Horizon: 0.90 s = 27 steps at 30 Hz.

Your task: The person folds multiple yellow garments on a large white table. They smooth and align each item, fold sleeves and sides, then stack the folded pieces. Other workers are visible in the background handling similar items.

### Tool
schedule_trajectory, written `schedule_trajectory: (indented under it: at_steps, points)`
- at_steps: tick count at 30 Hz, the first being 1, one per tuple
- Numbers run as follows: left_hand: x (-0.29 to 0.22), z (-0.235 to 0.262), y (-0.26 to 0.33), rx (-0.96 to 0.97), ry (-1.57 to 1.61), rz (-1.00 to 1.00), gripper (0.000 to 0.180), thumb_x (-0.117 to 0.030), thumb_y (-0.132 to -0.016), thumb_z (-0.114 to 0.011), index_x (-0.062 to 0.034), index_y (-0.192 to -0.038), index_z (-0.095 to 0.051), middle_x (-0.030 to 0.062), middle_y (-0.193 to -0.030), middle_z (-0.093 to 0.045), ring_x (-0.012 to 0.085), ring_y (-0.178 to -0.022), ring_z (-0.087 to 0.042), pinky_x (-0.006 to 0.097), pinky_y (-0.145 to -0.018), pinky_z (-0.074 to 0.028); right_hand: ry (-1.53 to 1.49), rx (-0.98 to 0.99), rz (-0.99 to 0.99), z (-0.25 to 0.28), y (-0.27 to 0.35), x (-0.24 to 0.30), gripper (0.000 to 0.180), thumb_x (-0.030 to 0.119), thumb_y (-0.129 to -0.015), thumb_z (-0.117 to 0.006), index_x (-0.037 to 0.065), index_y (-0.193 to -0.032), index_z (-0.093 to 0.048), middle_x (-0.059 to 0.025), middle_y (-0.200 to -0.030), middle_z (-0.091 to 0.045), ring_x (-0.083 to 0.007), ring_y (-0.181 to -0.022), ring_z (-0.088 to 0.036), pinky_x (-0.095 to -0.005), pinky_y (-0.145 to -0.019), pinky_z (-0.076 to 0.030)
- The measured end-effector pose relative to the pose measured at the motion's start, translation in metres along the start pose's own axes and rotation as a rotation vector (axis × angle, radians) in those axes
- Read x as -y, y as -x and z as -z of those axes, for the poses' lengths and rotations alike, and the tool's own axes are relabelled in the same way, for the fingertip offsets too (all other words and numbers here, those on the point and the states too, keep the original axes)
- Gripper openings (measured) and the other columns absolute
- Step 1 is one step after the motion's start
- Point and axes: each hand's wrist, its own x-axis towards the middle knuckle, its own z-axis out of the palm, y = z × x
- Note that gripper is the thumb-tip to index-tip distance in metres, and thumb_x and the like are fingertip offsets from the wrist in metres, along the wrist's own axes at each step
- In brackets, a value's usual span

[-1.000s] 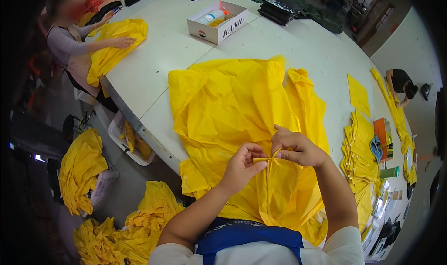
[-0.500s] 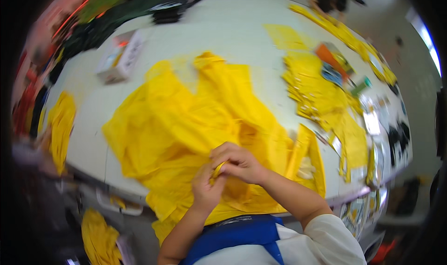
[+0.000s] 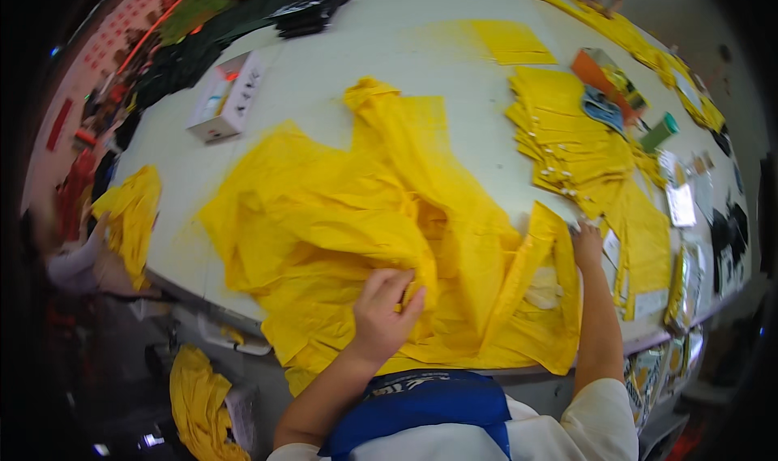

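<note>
A large crumpled yellow garment (image 3: 324, 210) of thin, smooth fabric spreads over the table before me. My left hand (image 3: 387, 313) is at its near middle, fingers curled and closed on a fold of the fabric. My right hand (image 3: 588, 244) is stretched out to the right, past a yellow strip-like garment part (image 3: 531, 274) with a pale patch inside. Its fingers point down at the table beside the stacked yellow pieces (image 3: 571, 137) and look drawn together. A small dark bit shows at the fingertips, too small to name.
The white table (image 3: 316, 80) carries a white box (image 3: 225, 100) at left, with dark fabric (image 3: 194, 55) behind. At right are an orange box (image 3: 612, 84), a green cylinder (image 3: 659, 132) and clear packets (image 3: 687, 287). A person (image 3: 89, 254) at left handles yellow cloth; others stand across the table.
My right hand has left the fabric beside my left hand and moved right to the table by the stacked pieces. My left hand stays on the garment. The view has shifted slightly.
</note>
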Motion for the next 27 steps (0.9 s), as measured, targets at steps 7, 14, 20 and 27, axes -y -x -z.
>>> schedule_trajectory:
  at_steps: [7, 14, 20, 27]
  points:
    - [-0.007, -0.003, 0.013, 0.034, 0.119, 0.168, 0.037, -0.005, -0.074, -0.073, 0.0032, -0.108, -0.061, 0.0132, -0.089, -0.062, 0.0207, -0.074, -0.062, 0.028, -0.066, -0.05, -0.973, -0.148, -0.294, 0.06, 0.017, 0.06, 0.016, 0.008, -0.091, -0.049, 0.002, -0.103, -0.058, -0.0052, -0.08, -0.056, -0.0118, -0.067, -0.054, -0.0245, -0.052, -0.044]
    - [-0.003, -0.006, 0.019, 0.08, 0.317, 0.239, 0.047, -0.009, -0.076, -0.074, 0.0048, -0.116, -0.054, 0.0118, -0.082, -0.062, 0.0165, -0.066, -0.06, 0.027, -0.06, -0.049, -1.396, 0.37, 0.259, 0.195, 0.104, 0.269, 0.021, 0.007, -0.086, -0.059, 0.003, -0.107, -0.06, 0.0004, -0.08, -0.057, -0.0047, -0.065, -0.049, -0.0208, -0.058, -0.042]
    - [-0.001, 0.004, 0.022, 0.086, 0.378, 0.181, 0.049, -0.009, -0.076, -0.074, 0.0052, -0.119, -0.052, 0.0124, -0.077, -0.063, 0.0192, -0.064, -0.065, 0.027, -0.059, -0.051, -1.105, 0.235, 0.498, 0.219, 0.116, 0.315, 0.031, 0.005, -0.08, -0.067, 0.003, -0.109, -0.056, -0.0055, -0.08, -0.056, -0.011, -0.063, -0.049, -0.0222, -0.059, -0.043]
    - [-0.009, 0.018, 0.016, 0.161, 0.411, 0.264, 0.054, -0.009, -0.078, -0.073, 0.0061, -0.124, -0.049, 0.012, -0.072, -0.067, 0.0169, -0.064, -0.068, 0.024, -0.06, -0.051, -0.952, 0.182, 0.547, 0.228, 0.121, 0.309, 0.041, 0.006, -0.079, -0.069, 0.001, -0.115, -0.049, -0.0094, -0.081, -0.056, -0.0208, -0.074, -0.056, -0.0317, -0.067, -0.046]
